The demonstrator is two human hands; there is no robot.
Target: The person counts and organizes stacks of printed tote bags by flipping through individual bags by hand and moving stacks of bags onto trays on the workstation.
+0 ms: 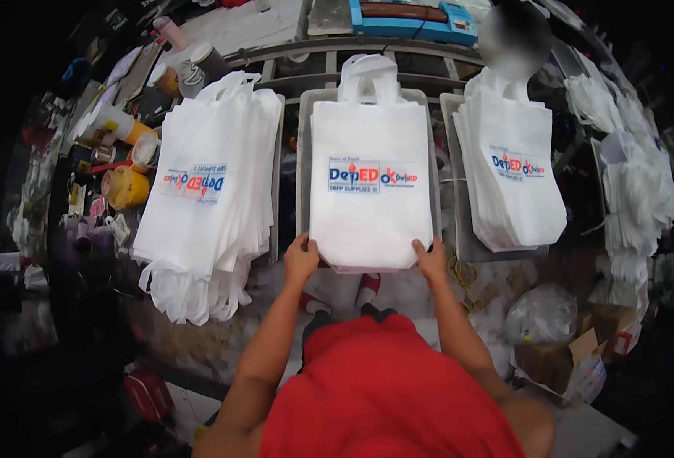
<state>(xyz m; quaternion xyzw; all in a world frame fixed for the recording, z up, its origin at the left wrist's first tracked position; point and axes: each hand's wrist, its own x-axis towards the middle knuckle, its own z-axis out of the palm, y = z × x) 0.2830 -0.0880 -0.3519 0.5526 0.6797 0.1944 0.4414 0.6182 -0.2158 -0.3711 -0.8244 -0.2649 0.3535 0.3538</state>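
Note:
A white printed tote bag [370, 225] lies flat on the middle board [304, 164], its handles toward the far end. Blue and red lettering crosses its upper half. My left hand [302, 258] pinches the bag's near left corner, thumb on top. At the near right corner, my right hand [431, 259] grips the bag the same way. Fingers under the edge are mostly hidden. On the left lies a stack of printed white bags [207, 229], handles toward me. Another stack of printed bags [516, 206] rests on the right board [497, 250], handles away from me.
Paint tubs and a yellow container [124, 188] crowd the left side. A blue machine [417, 21] stands at the back. More white bags [635, 191] pile up at far right. Below them are a clear plastic bag [541, 314] and an open cardboard box [558, 365].

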